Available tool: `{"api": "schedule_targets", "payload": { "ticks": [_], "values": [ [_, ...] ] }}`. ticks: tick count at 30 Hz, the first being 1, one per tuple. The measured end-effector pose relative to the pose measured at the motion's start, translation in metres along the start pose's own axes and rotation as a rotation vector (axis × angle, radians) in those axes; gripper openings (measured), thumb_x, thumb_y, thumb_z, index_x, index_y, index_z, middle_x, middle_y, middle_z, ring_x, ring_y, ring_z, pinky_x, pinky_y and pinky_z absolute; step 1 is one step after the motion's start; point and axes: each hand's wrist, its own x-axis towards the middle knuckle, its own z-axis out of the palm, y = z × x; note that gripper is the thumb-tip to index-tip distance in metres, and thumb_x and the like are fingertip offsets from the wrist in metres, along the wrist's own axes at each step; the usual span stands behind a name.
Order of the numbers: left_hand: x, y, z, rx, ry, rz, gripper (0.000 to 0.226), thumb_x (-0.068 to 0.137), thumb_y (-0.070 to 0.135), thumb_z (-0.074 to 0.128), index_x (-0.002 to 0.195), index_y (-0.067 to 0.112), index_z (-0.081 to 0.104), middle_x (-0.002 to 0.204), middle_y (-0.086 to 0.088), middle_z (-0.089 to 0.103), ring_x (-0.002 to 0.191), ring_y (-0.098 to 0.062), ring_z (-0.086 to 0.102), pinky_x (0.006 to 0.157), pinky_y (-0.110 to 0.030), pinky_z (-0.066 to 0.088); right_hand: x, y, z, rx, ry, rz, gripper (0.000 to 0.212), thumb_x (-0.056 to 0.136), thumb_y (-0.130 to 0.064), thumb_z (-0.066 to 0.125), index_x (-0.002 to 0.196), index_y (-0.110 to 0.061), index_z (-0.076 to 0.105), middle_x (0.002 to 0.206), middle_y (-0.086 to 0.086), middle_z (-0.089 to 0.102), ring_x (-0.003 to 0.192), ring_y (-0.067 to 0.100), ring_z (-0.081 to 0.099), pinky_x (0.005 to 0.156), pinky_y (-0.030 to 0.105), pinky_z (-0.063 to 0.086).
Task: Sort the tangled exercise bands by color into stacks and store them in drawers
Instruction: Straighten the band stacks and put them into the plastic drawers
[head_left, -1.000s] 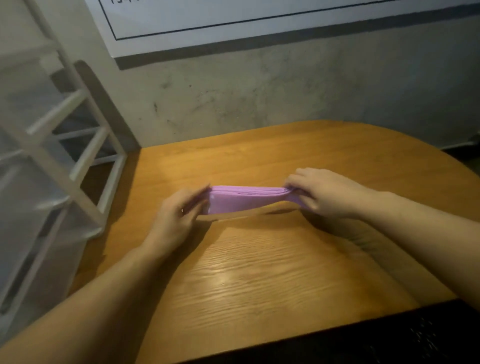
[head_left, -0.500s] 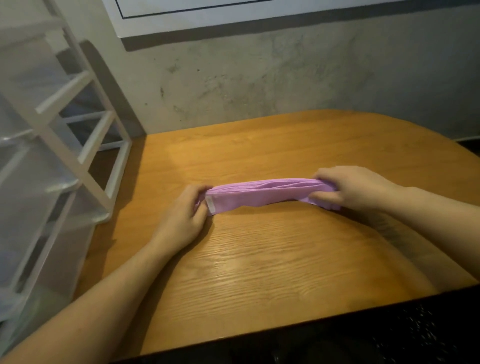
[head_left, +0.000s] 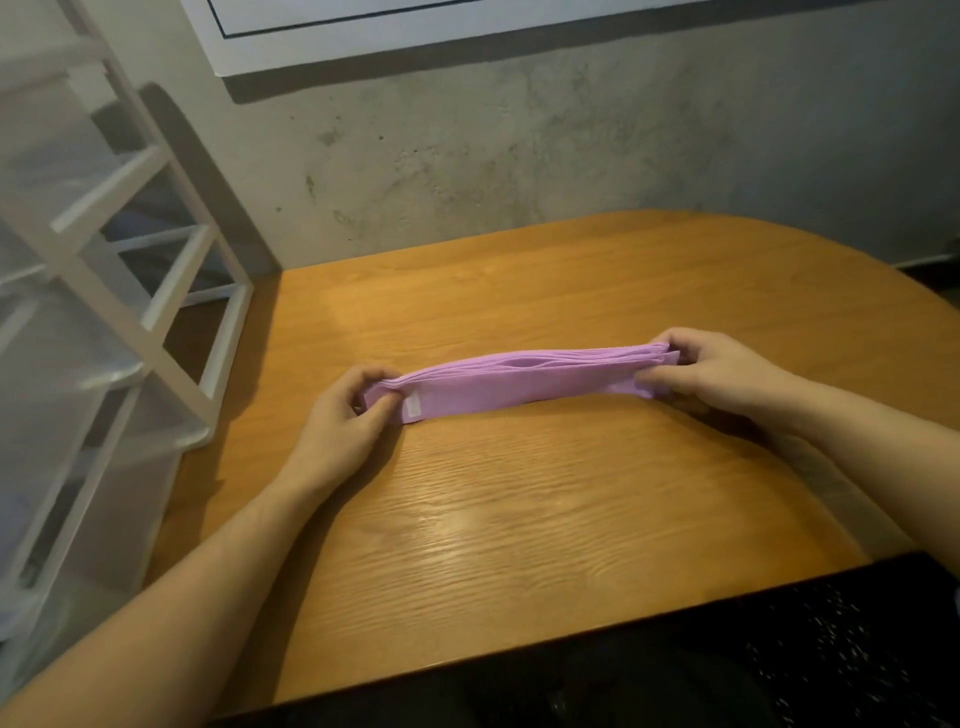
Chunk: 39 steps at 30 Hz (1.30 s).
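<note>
A stack of several purple exercise bands (head_left: 519, 382) stands on its long edge across the middle of the wooden table (head_left: 519, 519). My left hand (head_left: 343, 415) pinches the stack's left end, beside a small white label. My right hand (head_left: 717, 374) pinches the right end, thumb in front and fingers behind. The bands are pulled out straight between the two hands, layers lined up.
A white-framed drawer unit (head_left: 93, 312) with translucent plastic drawers stands to the left of the table. A concrete wall (head_left: 519, 145) with a white board runs behind. Dark clothing (head_left: 727, 665) covers the near edge.
My hands have moved apart, drawing the purple stack out longer and straighter. The view has shifted a little toward the table.
</note>
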Motion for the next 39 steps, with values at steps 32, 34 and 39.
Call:
{"api": "schedule_targets", "payload": {
  "ticks": [32, 34, 39],
  "values": [
    [-0.018, 0.003, 0.0, -0.411, 0.16, -0.282, 0.03, 0.092, -0.002, 0.063, 0.115, 0.017, 0.062, 0.102, -0.008, 0.062, 0.043, -0.007, 0.052, 0.045, -0.02, 0.044, 0.035, -0.154, 0.147, -0.265, -0.02, -0.223, 0.052, 0.085, -0.011, 0.068, 0.134, -0.02, 0.054, 0.072, -0.002, 0.048, 0.059, 0.011, 0.044, 0.047, 0.015, 0.032],
    [-0.018, 0.004, -0.001, -0.426, 0.16, -0.286, 0.03, 0.092, -0.001, 0.063, 0.117, 0.016, 0.062, 0.101, -0.011, 0.062, 0.042, -0.007, 0.052, 0.043, -0.021, 0.045, 0.034, -0.157, 0.171, -0.28, -0.053, -0.267, 0.055, 0.084, -0.014, 0.07, 0.135, -0.021, 0.051, 0.073, -0.002, 0.047, 0.061, 0.009, 0.045, 0.05, 0.015, 0.034],
    [-0.017, 0.006, -0.004, -0.46, 0.17, -0.314, 0.027, 0.097, 0.004, 0.058, 0.122, 0.015, 0.061, 0.091, -0.006, 0.063, 0.045, -0.009, 0.057, 0.044, -0.024, 0.049, 0.03, -0.153, 0.207, -0.289, -0.055, -0.299, 0.056, 0.082, -0.023, 0.07, 0.135, -0.025, 0.05, 0.078, -0.004, 0.056, 0.076, 0.016, 0.055, 0.068, 0.029, 0.043]
  ]
}}
